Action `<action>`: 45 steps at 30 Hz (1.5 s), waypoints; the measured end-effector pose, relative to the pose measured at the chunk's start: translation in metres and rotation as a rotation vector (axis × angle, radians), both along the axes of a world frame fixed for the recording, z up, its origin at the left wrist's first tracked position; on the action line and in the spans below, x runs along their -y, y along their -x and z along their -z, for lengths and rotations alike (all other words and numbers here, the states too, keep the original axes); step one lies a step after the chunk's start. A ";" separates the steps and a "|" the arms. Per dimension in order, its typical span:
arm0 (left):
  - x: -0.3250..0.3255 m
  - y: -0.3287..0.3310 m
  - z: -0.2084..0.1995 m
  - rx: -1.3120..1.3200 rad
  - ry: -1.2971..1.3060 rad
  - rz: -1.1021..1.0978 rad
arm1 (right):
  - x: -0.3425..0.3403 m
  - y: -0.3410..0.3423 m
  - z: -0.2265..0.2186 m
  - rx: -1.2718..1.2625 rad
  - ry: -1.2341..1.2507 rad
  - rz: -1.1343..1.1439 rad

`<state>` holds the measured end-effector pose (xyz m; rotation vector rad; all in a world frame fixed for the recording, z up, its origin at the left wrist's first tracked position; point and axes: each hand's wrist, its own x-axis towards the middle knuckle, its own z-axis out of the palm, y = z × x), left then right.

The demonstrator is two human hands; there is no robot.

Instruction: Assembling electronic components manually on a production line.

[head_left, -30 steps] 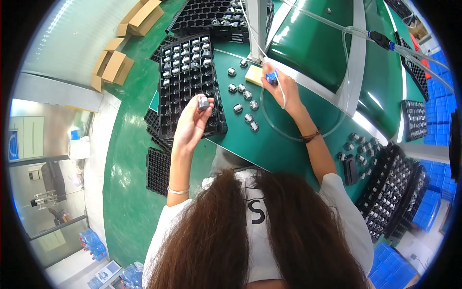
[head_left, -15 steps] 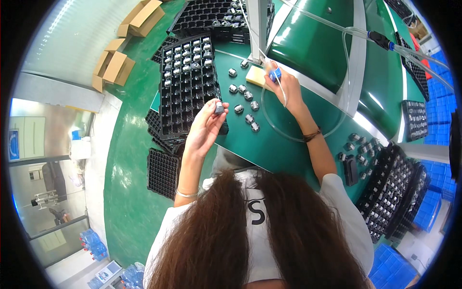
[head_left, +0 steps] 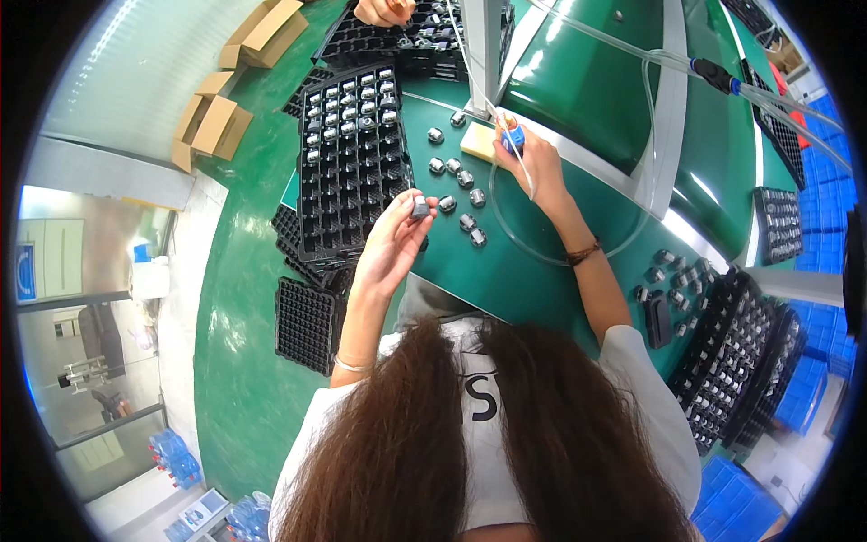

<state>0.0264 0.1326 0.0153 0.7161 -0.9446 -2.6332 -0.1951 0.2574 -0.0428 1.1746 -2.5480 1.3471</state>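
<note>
From the head view, the person sits at a green counter (head_left: 533, 280), long brown hair filling the near part of the picture. The left hand (head_left: 393, 244) is raised over the near edge of the counter, fingers curled narrowly around a small grey part (head_left: 420, 208) pinched at the fingertips, just right of a black compartment tray (head_left: 348, 172). The far rows of that tray hold similar grey parts; the nearer rows look bare. More black trays lie stacked beneath and to the near left of it, one sticking out over the green floor.

The right hand (head_left: 533, 163) is farther off and to the right, closed around a small blue tool (head_left: 515, 137) whose clear thin hose (head_left: 542, 257) loops across the counter. The tool tip is at a pale yellow block (head_left: 479, 140). Between the two hands a scatter of loose grey parts (head_left: 461, 194) lies on the counter, well apart from one another.

At the far edge another person's hand (head_left: 384, 11) reaches over a further tray. To the right, more filled black trays (head_left: 741, 352) stand at the counter's end, with a few loose parts beside them. Cardboard boxes (head_left: 212, 122) sit on the floor at far left.
</note>
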 end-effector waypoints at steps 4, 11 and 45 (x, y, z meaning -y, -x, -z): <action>-0.002 0.003 0.002 -0.013 -0.006 0.027 | 0.001 0.006 0.004 -0.154 0.016 0.041; -0.003 0.000 -0.005 0.018 -0.003 0.022 | -0.012 0.080 0.005 0.037 0.298 0.285; -0.036 0.051 0.016 -0.042 0.355 0.061 | -0.026 -0.036 -0.042 0.924 0.483 -0.332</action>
